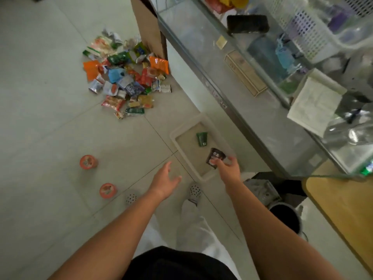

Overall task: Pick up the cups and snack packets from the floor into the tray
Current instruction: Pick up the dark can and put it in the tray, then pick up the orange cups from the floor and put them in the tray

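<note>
Pinching the dark packet (215, 157) in the right hand (229, 168) over the tray (187, 146), left hand (164, 180) splayed empty; worth lowering before releasing.

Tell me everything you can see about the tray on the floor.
The tray is pale, shallow and rectangular, with rounded corners and a raised rim; it looks like plastic. It lies flat on the tiled floor, slanted against the tile lines, close beside the base of the glass counter. One green packet lies inside toward its far end. The right hand holds a dark packet over its near end; whether that packet touches the tray cannot be told.
</note>
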